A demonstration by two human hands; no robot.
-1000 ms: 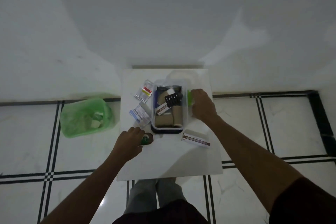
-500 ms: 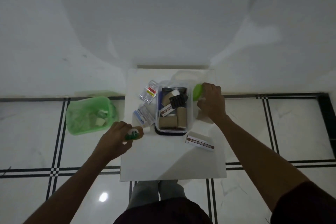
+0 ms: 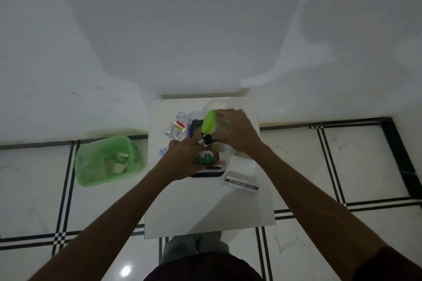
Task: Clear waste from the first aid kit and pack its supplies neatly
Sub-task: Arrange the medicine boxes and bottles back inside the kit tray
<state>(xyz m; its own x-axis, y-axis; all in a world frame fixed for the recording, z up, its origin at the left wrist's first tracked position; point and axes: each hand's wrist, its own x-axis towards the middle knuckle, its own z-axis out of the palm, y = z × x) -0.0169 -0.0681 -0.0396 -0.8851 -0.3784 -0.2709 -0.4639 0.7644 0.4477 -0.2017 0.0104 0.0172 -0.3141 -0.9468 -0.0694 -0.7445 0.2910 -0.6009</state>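
The clear first aid box [image 3: 225,163] with a dark blue base sits on a small white table [image 3: 205,207]. My left hand [image 3: 180,158] is over the box, closed around a small brown bottle with a green and white label [image 3: 205,158]. My right hand [image 3: 236,131] holds a clear jar with a lime green lid [image 3: 211,122], tipped sideways above the box's far end. A black comb-like item [image 3: 206,138] shows between my hands. The rest of the box's contents are hidden.
A green plastic bin [image 3: 107,161] with scraps stands on the tiled floor to the left of the table. A clear sachet pack [image 3: 176,127] and a blue-white packet [image 3: 162,151] lie left of the box. A long ointment carton [image 3: 241,185] lies to its right.
My left hand carried the small bottle from the table's left edge rightward to over the box. My right hand lifted the green-lidded jar and moved it left above the box.
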